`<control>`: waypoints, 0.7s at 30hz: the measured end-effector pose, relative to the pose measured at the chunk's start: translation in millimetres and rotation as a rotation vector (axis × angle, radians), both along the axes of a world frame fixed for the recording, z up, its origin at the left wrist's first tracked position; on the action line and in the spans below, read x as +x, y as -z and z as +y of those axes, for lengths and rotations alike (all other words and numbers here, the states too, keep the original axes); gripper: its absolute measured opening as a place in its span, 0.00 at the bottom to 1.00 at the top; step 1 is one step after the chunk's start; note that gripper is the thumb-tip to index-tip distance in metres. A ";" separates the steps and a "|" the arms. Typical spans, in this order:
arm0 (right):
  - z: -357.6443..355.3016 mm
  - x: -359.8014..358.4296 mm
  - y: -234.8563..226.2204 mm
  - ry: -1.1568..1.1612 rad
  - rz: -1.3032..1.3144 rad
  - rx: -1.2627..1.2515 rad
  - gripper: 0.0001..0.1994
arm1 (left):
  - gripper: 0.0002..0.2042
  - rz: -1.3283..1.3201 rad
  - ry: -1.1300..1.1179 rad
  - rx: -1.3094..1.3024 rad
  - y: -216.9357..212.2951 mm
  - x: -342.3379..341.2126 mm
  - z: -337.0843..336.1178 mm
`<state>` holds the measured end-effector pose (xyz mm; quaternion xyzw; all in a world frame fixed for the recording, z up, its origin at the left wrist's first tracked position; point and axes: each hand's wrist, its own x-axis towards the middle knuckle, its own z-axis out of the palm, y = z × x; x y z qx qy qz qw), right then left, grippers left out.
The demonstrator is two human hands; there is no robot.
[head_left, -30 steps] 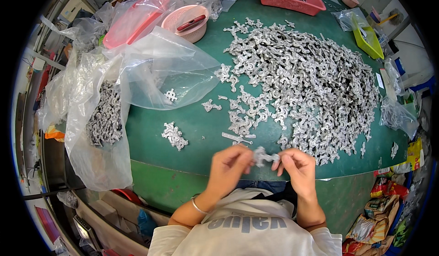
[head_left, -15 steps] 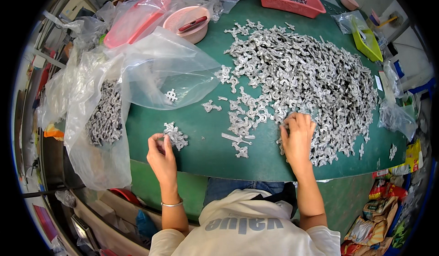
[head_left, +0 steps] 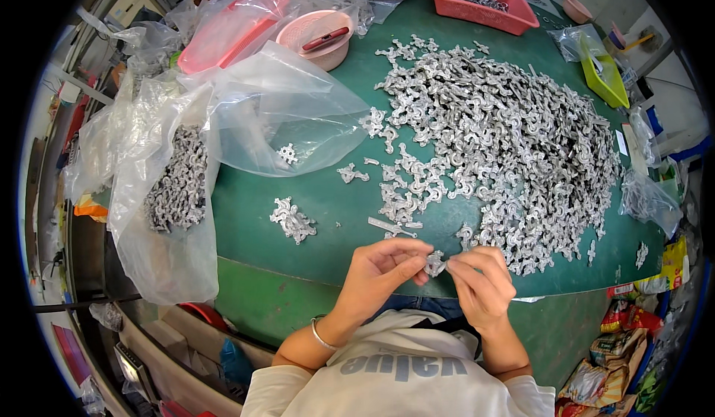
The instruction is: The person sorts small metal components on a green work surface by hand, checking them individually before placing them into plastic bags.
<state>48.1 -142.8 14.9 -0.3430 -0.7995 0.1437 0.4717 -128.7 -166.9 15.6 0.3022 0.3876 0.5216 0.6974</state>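
Near the front edge of the green table, my left hand [head_left: 383, 272] and my right hand [head_left: 480, 283] meet over a small silver-grey metal casting [head_left: 435, 263]. Fingertips of both hands pinch it from either side. A large heap of similar metal castings [head_left: 514, 149] spreads beyond my right hand. Several loose castings [head_left: 406, 190] lie at its left edge, with a thin flat metal strip [head_left: 386, 225] just beyond my left hand. A small separate pile of castings [head_left: 293, 220] sits to the left.
A clear plastic bag [head_left: 160, 260] holding many castings covers the table's left side. Farther back stand a round pink basin [head_left: 316, 52] with a red-handled tool, a red tray [head_left: 484, 15] of metal parts and a yellow-green basket [head_left: 607, 82] at right.
My left hand has left the small pile and moved right. My right hand has drawn back from the heap's edge toward me. Both now hold a casting together.
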 end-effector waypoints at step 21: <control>-5.3 6.3 -6.6 -0.118 0.202 -0.245 0.10 | 0.04 0.026 -0.065 0.111 -2.2 5.6 -8.8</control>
